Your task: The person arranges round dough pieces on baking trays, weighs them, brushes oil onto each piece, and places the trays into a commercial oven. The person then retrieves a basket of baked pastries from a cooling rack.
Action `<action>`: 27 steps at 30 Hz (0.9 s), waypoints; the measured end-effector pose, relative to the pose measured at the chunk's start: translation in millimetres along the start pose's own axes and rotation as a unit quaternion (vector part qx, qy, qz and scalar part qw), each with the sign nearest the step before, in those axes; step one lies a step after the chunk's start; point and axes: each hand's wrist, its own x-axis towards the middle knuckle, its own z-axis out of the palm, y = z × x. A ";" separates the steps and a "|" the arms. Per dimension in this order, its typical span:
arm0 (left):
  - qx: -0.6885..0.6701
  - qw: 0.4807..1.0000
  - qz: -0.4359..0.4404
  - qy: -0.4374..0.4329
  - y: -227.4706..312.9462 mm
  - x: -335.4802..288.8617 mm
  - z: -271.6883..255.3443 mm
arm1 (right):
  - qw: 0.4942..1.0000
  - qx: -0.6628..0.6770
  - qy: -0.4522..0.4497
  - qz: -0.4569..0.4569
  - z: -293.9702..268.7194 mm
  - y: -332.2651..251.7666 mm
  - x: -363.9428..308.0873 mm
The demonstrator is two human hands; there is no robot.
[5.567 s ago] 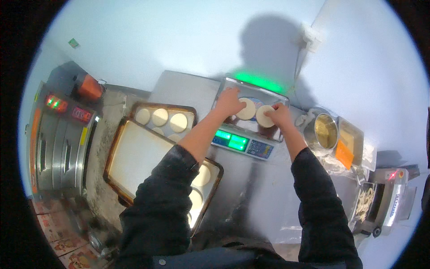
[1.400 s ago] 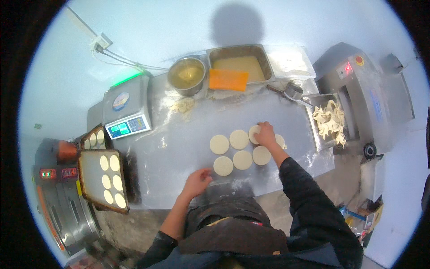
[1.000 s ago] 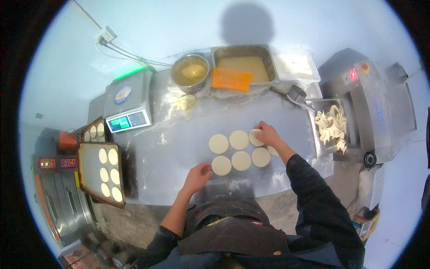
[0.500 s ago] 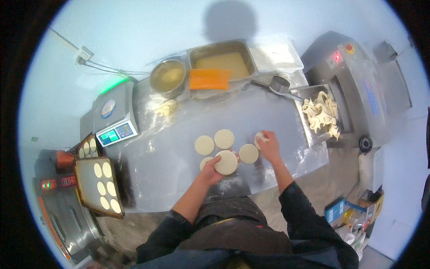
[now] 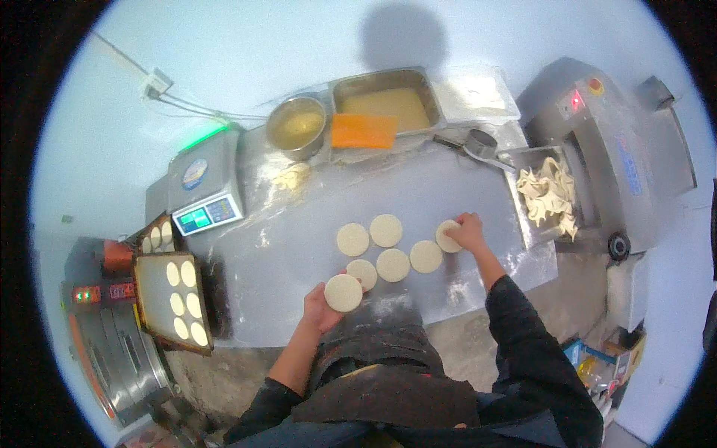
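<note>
My left hand [image 5: 320,310] grips a round, flat dough disc [image 5: 343,293] by its edge, near the front of the metal table. That disc partly overlaps another dough disc [image 5: 361,275] behind it. Farther right, my right hand [image 5: 469,233] pinches the right edge of a pale dough disc [image 5: 447,236]; whether this one rests on the table or is slightly raised, I cannot tell. Between my hands lie more discs, one [image 5: 393,265] in the middle and one [image 5: 426,256] beside it. Behind them sit two more, a left disc [image 5: 352,240] and a right disc [image 5: 386,231].
At the left stand a digital scale [image 5: 205,179] and a tray of discs [image 5: 160,299]. Along the back are a steel bowl [image 5: 297,142], a rectangular pan [image 5: 437,101], an orange scraper [image 5: 364,131] and a measuring cup [image 5: 480,143]. Dough scraps [image 5: 547,190] lie by a machine [image 5: 597,134] at right.
My left hand has moved left and nearer with its disc, and a disc in the front row now shows fully. My right hand stays at the rightmost disc. The view has shifted slightly.
</note>
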 end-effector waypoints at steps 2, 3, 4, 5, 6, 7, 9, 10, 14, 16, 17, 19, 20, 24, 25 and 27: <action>-0.003 1.000 0.029 0.008 11.2 -14.2 -12.1 | 0.987 0.134 -0.071 0.055 0.1 -4.3 -0.7; -0.016 0.999 0.035 -0.002 20.3 -11.3 -13.5 | 0.989 0.128 -0.063 0.033 0.3 13.0 1.8; -0.028 0.999 0.046 -0.010 33.2 -10.6 -15.1 | 0.991 0.125 -0.056 0.006 2.0 34.6 4.6; -0.002 0.998 0.060 -0.011 48.6 -13.2 -19.7 | 0.977 0.205 -0.053 -0.014 2.7 46.1 3.8; 0.017 0.995 0.093 0.020 63.2 -36.5 -37.0 | 0.957 0.250 -0.144 0.023 2.1 7.7 -5.8; 0.036 0.993 0.112 0.034 79.7 -50.6 -44.2 | 0.948 0.248 -0.196 0.041 -9.2 -16.3 -14.2; 0.027 0.989 0.135 0.054 133.2 -40.5 -36.3 | 0.966 0.235 -0.106 0.025 -6.5 10.4 -16.8; 0.011 0.985 0.158 0.061 159.8 -49.4 -44.1 | 0.966 0.229 -0.121 0.005 -8.3 -2.5 -21.7; 0.098 0.971 0.216 0.004 286.3 -71.1 -46.5 | 0.957 0.254 -0.117 0.081 -26.6 4.8 -35.6; 0.145 0.954 0.254 0.060 355.9 -81.3 -55.0 | 0.927 0.334 -0.088 0.145 -38.9 -7.4 -44.6; 0.167 0.943 0.276 0.086 392.8 -82.6 -66.2 | 0.891 0.404 -0.077 0.192 -44.3 -19.9 -49.0; 0.174 0.939 0.271 0.118 457.3 -66.0 -61.9 | 0.838 0.501 -0.040 0.212 -55.3 -35.1 -59.6; 0.184 0.942 0.262 0.100 485.8 -58.4 -56.1 | 0.808 0.546 -0.019 0.221 -59.4 -47.4 -64.7; 0.189 0.956 0.211 0.081 589.1 -15.7 -91.3 | 0.747 0.644 -0.069 0.149 -44.6 -151.8 -74.1; 0.216 0.953 0.190 0.092 603.7 1.1 -97.9 | 0.736 0.656 -0.072 0.154 -33.0 -176.7 -69.5; 0.395 0.884 0.229 0.098 647.6 5.9 -135.5 | 0.710 0.679 -0.117 0.150 -7.6 -261.2 -54.8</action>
